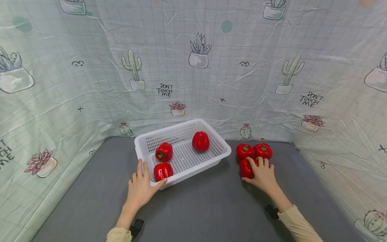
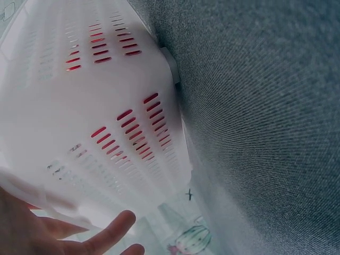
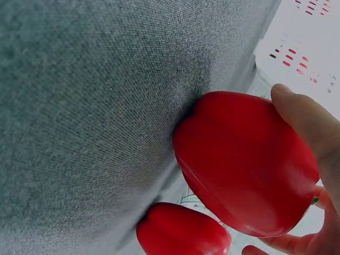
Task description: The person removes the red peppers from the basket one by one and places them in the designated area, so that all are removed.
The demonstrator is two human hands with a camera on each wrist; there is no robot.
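My right hand (image 1: 262, 175) grips a red bell pepper (image 3: 244, 159) from above, its thumb on one side and its fingers around the other. This pepper is nearest to me in a group of three on the grey surface. Just behind it stand two more red bell peppers, one on the left (image 1: 244, 152) and one on the right (image 1: 263, 151). At the near left corner of a white perforated basket (image 1: 193, 172), my left hand (image 1: 139, 191) rests on the rim with fingers and thumb spread. Inside lie three red bell peppers, including one near that hand (image 1: 163, 171).
The basket's other peppers lie at the left side (image 1: 164, 152) and toward the back right (image 1: 200, 141). A grey cloth-covered table (image 1: 208, 208) extends in front of the basket. Behind and at both sides hangs a cactus-print sheet (image 1: 211, 87).
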